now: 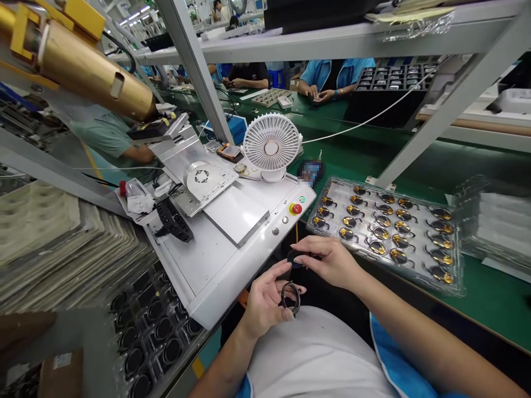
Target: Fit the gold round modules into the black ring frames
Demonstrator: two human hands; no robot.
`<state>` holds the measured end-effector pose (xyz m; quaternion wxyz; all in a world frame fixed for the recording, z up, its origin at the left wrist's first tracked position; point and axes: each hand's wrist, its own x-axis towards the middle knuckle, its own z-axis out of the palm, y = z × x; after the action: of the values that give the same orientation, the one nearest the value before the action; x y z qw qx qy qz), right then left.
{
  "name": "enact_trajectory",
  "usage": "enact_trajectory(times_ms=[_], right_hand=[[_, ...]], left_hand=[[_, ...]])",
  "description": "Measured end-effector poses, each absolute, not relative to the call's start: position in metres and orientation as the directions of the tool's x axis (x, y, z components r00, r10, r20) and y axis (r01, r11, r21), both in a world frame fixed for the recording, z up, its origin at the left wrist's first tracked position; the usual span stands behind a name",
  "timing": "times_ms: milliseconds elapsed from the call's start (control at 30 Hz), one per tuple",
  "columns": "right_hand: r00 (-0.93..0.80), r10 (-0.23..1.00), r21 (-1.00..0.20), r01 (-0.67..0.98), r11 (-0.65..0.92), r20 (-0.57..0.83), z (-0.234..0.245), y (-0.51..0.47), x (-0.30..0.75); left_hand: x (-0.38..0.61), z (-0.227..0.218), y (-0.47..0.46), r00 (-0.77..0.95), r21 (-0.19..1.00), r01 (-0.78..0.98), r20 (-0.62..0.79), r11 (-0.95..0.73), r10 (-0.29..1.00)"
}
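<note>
My left hand (265,301) is closed around a dark round ring (291,297), like a watch case, held upright in front of my body. Between the fingertips of my right hand (332,261) is a small dark disc-like part (294,258). The two hands are close together, and the left fingertips come near or touch that part; which, I cannot tell. Right of my right hand lies a clear tray (332,185) with several round black parts (382,220) with gold film and short cable tails.
A white machine (232,265) with a metal fixture plate (203,182) and red stop button (296,209) stands ahead. A white fan (271,146) is on it. At lower left are trays of black round cases (161,329). Co-workers sit across the green bench (332,124).
</note>
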<state>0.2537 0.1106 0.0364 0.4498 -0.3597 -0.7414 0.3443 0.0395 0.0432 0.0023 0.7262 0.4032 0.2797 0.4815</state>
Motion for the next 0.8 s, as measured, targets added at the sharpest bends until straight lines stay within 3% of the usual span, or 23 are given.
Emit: enact_trajectory(times_ms=[167,367,433,600,700,800], right_hand=[[-0.409,0.772,-0.789,0.173,0.589,0.487,0.034,0.108,0.245],[-0.588,0.707,-0.752,0.238,0.615,0.392,0.047,0.113,0.234],[-0.521,0.778,-0.780,0.296,0.551,0.351,0.053,0.128,0.226],[-0.241,0.969,-0.942,0.305,0.137,0.063,0.065,0.190,0.195],[-0.155,0.988,-0.931,0.360,0.065,0.008,0.067,0.218,0.182],[-0.071,0.996,-0.911,0.407,0.070,0.045,0.062,0.221,0.182]], left_hand=[[0.034,0.005,0.044,0.364,0.782,-0.537,-0.126,0.318,0.923],[0.025,0.005,0.047,0.354,0.775,-0.544,-0.135,0.321,0.925],[0.022,0.005,0.049,0.309,0.780,-0.558,-0.123,0.285,0.943],[0.017,0.005,0.048,0.239,0.810,-0.546,-0.092,0.212,0.967],[0.015,0.006,0.040,0.189,0.838,-0.519,-0.079,0.168,0.979],[0.011,0.005,0.028,0.149,0.888,-0.445,-0.053,0.115,0.987]])
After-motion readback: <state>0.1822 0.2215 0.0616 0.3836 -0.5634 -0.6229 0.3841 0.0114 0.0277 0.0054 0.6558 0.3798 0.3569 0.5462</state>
